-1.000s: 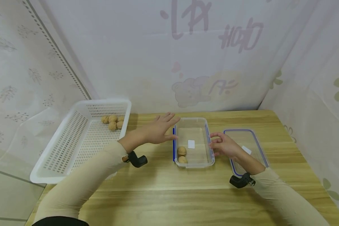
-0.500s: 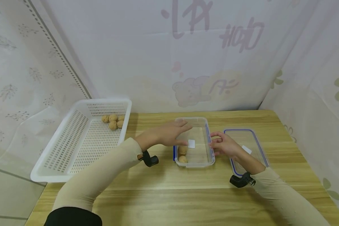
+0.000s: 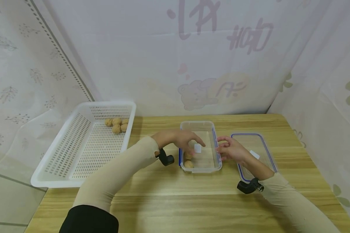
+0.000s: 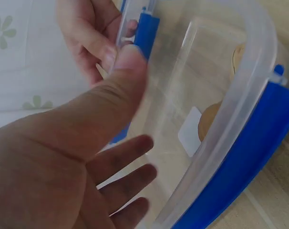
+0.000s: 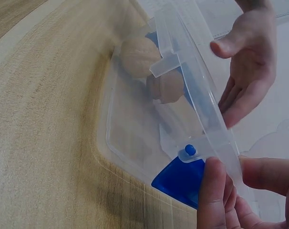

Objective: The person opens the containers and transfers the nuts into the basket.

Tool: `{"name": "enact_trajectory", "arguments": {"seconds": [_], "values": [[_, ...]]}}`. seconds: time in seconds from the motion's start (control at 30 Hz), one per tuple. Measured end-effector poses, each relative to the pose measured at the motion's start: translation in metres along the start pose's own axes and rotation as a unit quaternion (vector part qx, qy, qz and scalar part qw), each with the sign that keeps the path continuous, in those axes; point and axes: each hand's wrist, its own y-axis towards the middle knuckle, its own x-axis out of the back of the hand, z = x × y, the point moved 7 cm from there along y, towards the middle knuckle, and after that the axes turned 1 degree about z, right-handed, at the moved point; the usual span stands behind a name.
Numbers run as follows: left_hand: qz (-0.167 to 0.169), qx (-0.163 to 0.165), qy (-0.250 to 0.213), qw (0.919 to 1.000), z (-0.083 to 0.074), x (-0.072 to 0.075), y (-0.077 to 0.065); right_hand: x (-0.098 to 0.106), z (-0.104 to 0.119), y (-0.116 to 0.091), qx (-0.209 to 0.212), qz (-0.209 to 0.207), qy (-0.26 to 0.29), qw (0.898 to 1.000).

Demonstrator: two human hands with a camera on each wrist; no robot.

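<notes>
A clear plastic food container with blue side latches sits on the table. Two walnuts lie in its near left corner; the front walnut shows plainly, while the one behind is partly covered by my left hand. That hand hangs over the container's left side, fingers bent downward and thumb apart from them, with nothing between them in the left wrist view. My right hand pinches the container's right rim between thumb and fingers, beside the blue latch in the right wrist view.
To the right, partly under my right forearm, lies a clear lid with a blue seal. A white slotted basket stands at the left, with several walnuts in its far right corner. Patterned cloth hangs behind the wooden table.
My left hand has moved right, from beside the container's left edge to over its inside, and its fingers have bent downward. The right hand has stayed at the rim.
</notes>
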Motion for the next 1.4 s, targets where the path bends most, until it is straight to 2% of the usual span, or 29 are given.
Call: {"name": "enact_trajectory", "arguments": {"seconds": [0.13,0.27,0.57,0.8,0.97,1.2,1.4], "values": [[0.029,0.003,-0.019,0.9994,0.006,-0.001,0.007,0.0,0.001,-0.001,-0.003,-0.003,-0.002,1.0],[0.058,0.023,-0.038,0.9974,0.012,-0.001,0.013,-0.001,0.0,-0.001,-0.004,-0.003,-0.003,1.0],[0.112,0.05,-0.007,0.9924,0.021,0.001,0.025,0.001,-0.002,0.002,-0.003,-0.002,0.004,1.0],[0.15,0.085,0.009,0.985,0.018,-0.003,0.028,0.002,-0.002,0.002,-0.003,-0.003,0.001,1.0],[0.161,0.099,0.022,0.9818,0.019,-0.005,0.03,0.002,-0.003,0.003,-0.002,-0.001,0.0,1.0],[0.159,0.11,0.028,0.9807,0.018,-0.01,0.029,0.001,-0.003,0.003,-0.004,-0.001,0.002,1.0],[0.156,0.127,0.055,0.9781,0.019,-0.012,0.031,0.001,-0.002,0.002,-0.006,-0.003,0.0,1.0]]}}
